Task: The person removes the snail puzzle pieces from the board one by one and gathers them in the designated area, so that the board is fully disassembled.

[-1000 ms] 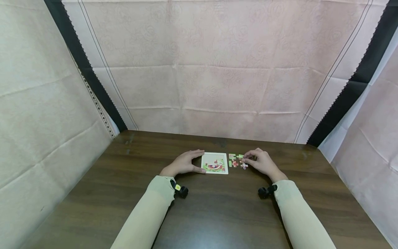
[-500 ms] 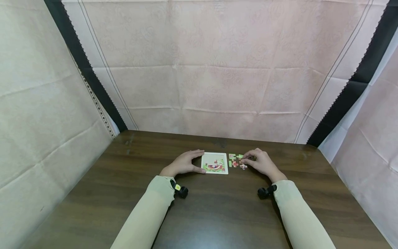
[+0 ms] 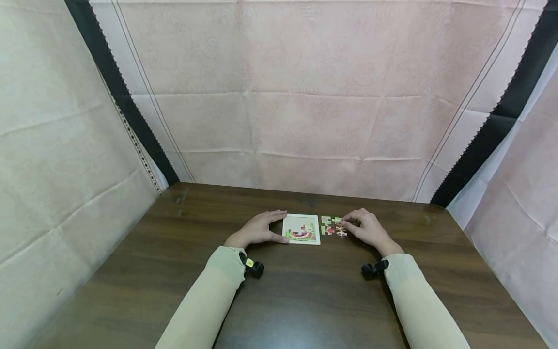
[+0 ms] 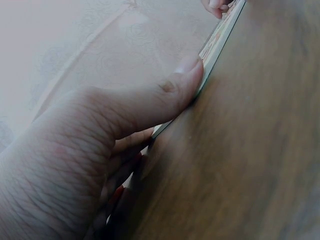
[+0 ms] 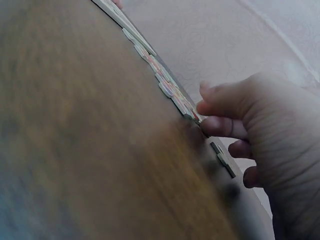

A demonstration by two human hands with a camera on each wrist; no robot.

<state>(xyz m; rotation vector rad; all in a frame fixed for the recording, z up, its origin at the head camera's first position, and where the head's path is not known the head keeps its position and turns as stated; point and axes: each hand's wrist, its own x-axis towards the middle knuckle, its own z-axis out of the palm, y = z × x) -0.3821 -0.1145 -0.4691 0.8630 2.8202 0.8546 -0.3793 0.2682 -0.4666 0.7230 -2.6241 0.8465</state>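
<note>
A white-framed jigsaw tray point(image 3: 301, 216) with a colourful picture in its lower part lies on the table. My left hand point(image 3: 260, 228) spans its left side, thumb at the near corner and fingers at the far corner; in the left wrist view the thumb point(image 4: 170, 95) presses the tray's edge. Beside the tray's right side, loose jigsaw pieces point(image 3: 329, 230) lie grouped flat. My right hand point(image 3: 365, 227) bends over them, thumb and index finger point(image 5: 225, 126) pinching a jigsaw piece point(image 3: 341, 233) at the group's right end. The fingers partly hide that piece.
The brown wooden table point(image 3: 279, 291) runs back to a pale cloth wall point(image 3: 305, 97), with more cloth at both sides. A separate piece point(image 5: 223, 160) lies below the right fingers in the right wrist view. Dark cameras point(image 3: 370, 270) are strapped to both wrists.
The jigsaw piece at my right fingertips has turned and shifted slightly left against the others. My left hand and the tray have stayed in place.
</note>
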